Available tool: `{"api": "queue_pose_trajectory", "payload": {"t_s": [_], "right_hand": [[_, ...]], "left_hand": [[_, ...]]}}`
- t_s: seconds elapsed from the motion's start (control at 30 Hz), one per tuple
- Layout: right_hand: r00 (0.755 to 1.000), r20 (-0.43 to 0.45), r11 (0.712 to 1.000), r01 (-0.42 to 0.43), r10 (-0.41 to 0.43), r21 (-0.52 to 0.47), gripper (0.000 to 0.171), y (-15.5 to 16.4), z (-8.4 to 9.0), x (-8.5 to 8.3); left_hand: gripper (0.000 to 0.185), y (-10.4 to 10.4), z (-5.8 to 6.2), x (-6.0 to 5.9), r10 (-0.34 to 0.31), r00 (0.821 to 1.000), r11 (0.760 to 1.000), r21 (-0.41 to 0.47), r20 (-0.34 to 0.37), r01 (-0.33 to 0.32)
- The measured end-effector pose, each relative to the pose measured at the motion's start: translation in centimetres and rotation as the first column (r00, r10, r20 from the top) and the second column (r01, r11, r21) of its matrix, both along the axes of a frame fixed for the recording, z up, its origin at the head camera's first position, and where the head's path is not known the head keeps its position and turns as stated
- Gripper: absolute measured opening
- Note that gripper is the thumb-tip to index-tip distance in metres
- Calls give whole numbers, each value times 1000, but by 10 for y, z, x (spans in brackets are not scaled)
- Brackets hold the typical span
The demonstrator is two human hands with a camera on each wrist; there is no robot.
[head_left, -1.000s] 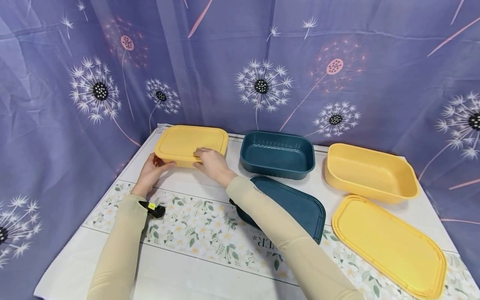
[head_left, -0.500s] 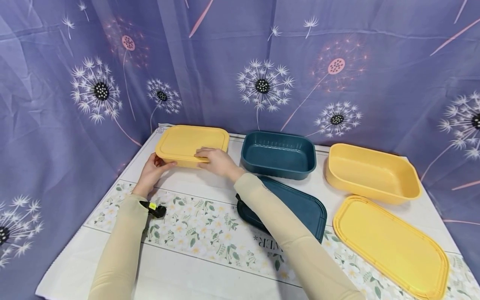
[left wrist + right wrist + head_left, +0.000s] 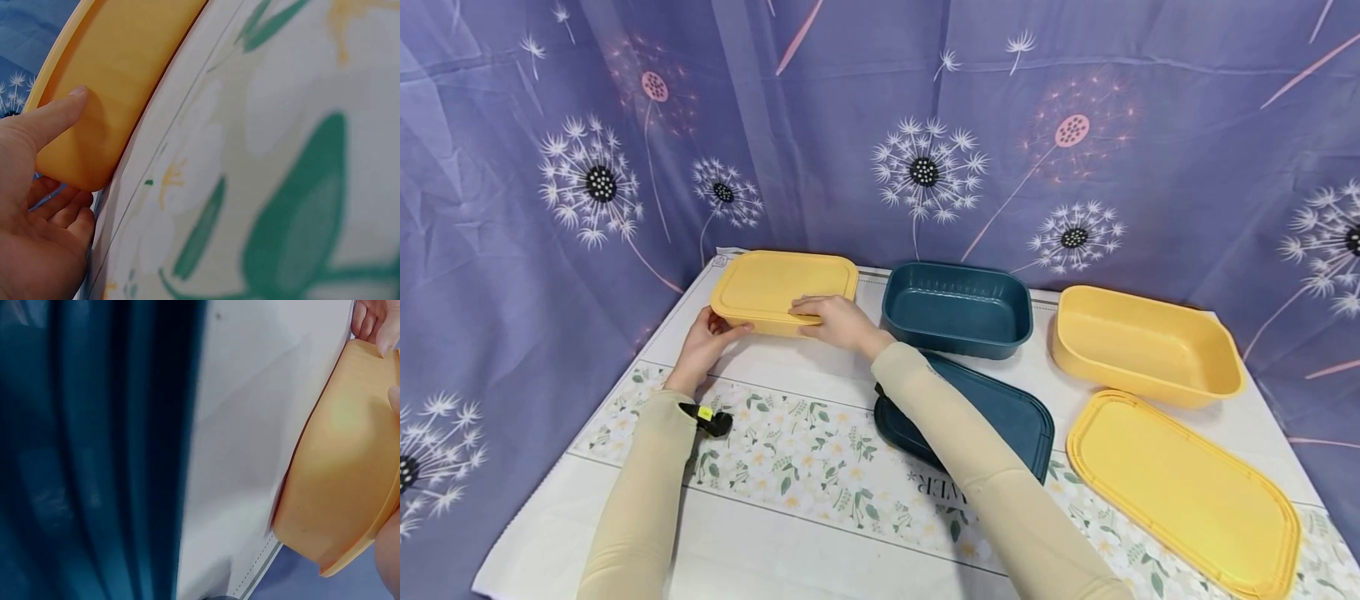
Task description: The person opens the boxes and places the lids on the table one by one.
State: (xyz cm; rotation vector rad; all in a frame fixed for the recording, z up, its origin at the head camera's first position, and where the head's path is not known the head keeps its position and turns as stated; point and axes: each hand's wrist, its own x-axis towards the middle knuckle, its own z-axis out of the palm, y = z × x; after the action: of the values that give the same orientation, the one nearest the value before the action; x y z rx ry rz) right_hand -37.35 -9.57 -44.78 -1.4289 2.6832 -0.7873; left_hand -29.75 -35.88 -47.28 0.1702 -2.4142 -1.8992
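A yellow lidded food container (image 3: 775, 327) stands at the back left of the table, its yellow lid (image 3: 767, 279) lying on top. My left hand (image 3: 702, 346) grips the container's near left corner. In the left wrist view the thumb (image 3: 59, 115) lies on the front wall and the fingers (image 3: 69, 209) curl round the corner. At the front edge, my right hand (image 3: 835, 321) holds the lid's rim, fingers over the top and thumb against the wall below it. The right wrist view shows the container's front wall (image 3: 340, 450) and only parts of that hand.
A dark teal open container (image 3: 955, 310) stands at the back middle, with a teal lid (image 3: 1000, 417) in front, partly under my right sleeve. Further right are a yellow open container (image 3: 1142, 342) and a yellow lid (image 3: 1187, 492). A patterned curtain (image 3: 820, 125) hangs behind.
My right hand and forearm have shifted slightly to the right along the lid's front edge. The left hand, lid and containers stay in place.
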Motion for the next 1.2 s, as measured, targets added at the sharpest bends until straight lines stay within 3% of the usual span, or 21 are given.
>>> {"api": "queue_pose_trajectory", "payload": {"t_s": [0.2,0.33,0.97,1.2], "right_hand": [[1000,6,1000,-9,9,-18,39,0,1,1],[1000,8,1000,-14,14,-27,38,1,2,1],[999,41,1000,0,1,-24,40,1,4,-2],[998,60,1000,7,-6,-17,40,1,6,-2]], "left_hand": [[90,-8,-17,-8,20,1000,999,-40,-15,-20],[90,-10,-21,-9,22,999,998,-61,-28,-24],[91,-10,-22,-11,33,999,997,-68,-22,-35],[91,-7,-17,-9,28,1000,997,-66,-12,-29]]}}
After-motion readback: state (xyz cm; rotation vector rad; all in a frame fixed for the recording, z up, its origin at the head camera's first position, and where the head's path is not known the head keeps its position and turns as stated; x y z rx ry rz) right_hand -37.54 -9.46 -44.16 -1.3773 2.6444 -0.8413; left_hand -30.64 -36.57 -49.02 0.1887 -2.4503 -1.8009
